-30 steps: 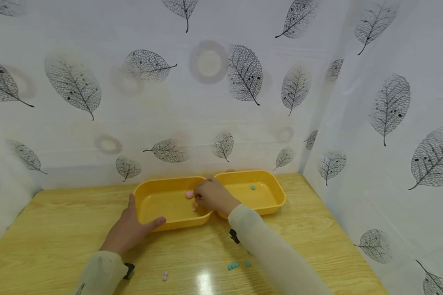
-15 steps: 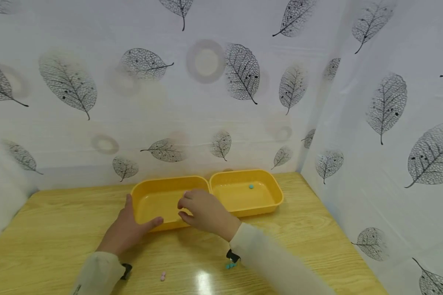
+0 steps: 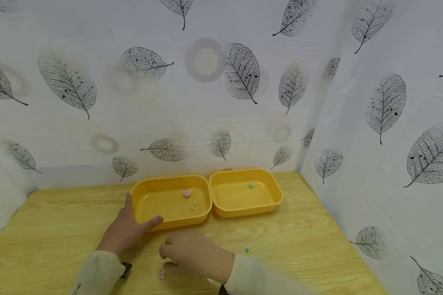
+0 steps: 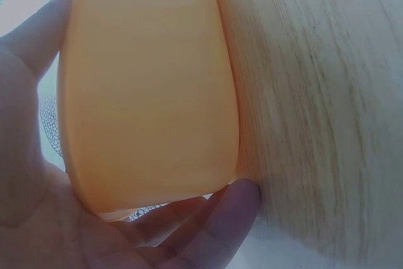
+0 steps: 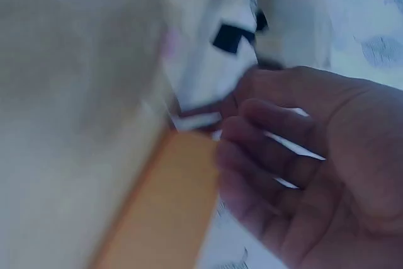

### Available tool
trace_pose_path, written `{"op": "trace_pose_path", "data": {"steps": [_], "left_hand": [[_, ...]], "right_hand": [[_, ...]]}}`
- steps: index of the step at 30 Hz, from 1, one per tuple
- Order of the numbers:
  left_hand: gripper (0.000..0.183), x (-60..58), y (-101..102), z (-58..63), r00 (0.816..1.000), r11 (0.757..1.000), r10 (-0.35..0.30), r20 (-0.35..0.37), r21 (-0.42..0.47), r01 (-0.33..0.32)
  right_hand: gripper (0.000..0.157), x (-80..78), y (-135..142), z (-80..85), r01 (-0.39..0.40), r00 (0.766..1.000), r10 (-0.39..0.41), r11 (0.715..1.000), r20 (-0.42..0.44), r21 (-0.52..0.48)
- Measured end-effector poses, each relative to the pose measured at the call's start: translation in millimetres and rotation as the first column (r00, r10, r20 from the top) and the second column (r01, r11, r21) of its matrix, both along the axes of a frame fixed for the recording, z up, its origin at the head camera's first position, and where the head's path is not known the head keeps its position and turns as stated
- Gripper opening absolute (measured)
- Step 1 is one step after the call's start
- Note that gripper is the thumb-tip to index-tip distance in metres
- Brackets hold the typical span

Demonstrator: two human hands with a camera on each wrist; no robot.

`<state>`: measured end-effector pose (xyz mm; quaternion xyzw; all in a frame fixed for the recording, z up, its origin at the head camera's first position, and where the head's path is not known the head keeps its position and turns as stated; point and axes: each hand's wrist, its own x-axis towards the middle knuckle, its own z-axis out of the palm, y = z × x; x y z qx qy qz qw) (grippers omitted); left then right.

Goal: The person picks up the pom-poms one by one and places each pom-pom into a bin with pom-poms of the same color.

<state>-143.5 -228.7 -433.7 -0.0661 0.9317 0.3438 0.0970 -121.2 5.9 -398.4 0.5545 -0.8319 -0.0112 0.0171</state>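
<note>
My left hand [image 3: 127, 229] holds the near left corner of the left yellow tray [image 3: 182, 222], thumb along the front wall. In the left wrist view the fingers wrap the end of that tray [image 4: 151, 92]. Inside it lie a larger pink ball [image 3: 186, 193] and two tiny pink beads [image 3: 195, 203]. My right hand [image 3: 195, 252] hovers over the table in front of the tray, its fingers loosely bent and nothing visible between them. Just beside its fingertips sit small pink beads [image 3: 162, 275], touching each other. The right wrist view is blurred.
A second yellow tray [image 3: 249, 211] stands against the first, with one teal bead [image 3: 251, 186] inside. Another teal bead [image 3: 247, 249] lies on the wooden table [image 3: 299, 241], near my right sleeve [image 3: 258, 274]. A leaf-patterned curtain [image 3: 206, 102] borders the back and right.
My right hand has left the left tray and moved toward me, down to the pink beads on the table. The right forearm now covers the row of teal beads. My left hand stays put.
</note>
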Motion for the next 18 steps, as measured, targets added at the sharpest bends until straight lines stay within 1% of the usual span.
{"op": "trace_pose_path", "data": {"steps": [2,4,6,8,11,14,18], "left_hand": [[0.142,0.1,-0.4,0.7,1.0,1.0,-0.001,0.005,-0.005,0.001],[0.142,0.2,-0.4,1.8,1.0,1.0,-0.002,0.01,-0.007,0.002],[0.142,0.1,-0.6,2.3,1.0,1.0,-0.001,0.012,-0.005,0.001],[0.142,0.0,-0.6,2.4,1.0,1.0,-0.001,0.013,-0.005,0.001],[0.142,-0.3,-0.6,2.2,1.0,1.0,0.003,0.013,-0.002,-0.002],[0.142,-0.6,-0.4,1.8,1.0,1.0,0.003,0.015,0.001,-0.003],[0.142,-1.0,-0.6,2.0,1.0,1.0,0.002,0.012,-0.002,-0.002]], "right_hand": [[0.014,7.1,-1.9,-9.8,-0.004,1.0,0.003,0.999,0.01,0.051],[0.012,13.2,-3.3,-18.5,-0.006,1.0,0.006,0.997,0.009,0.077],[0.006,17.2,-4.9,-25.7,-0.009,1.0,0.008,0.997,0.02,0.077],[0.006,19.8,-7.3,-31.1,0.006,1.0,-0.009,0.997,0.027,0.079],[0.015,21.5,-13.0,-36.1,0.025,0.999,-0.028,0.995,0.035,0.096],[0.025,22.8,-18.8,-38.0,0.043,0.996,-0.053,0.991,0.075,0.126],[0.026,25.3,-23.1,-39.1,0.043,0.993,-0.058,0.989,0.103,0.141]]}}
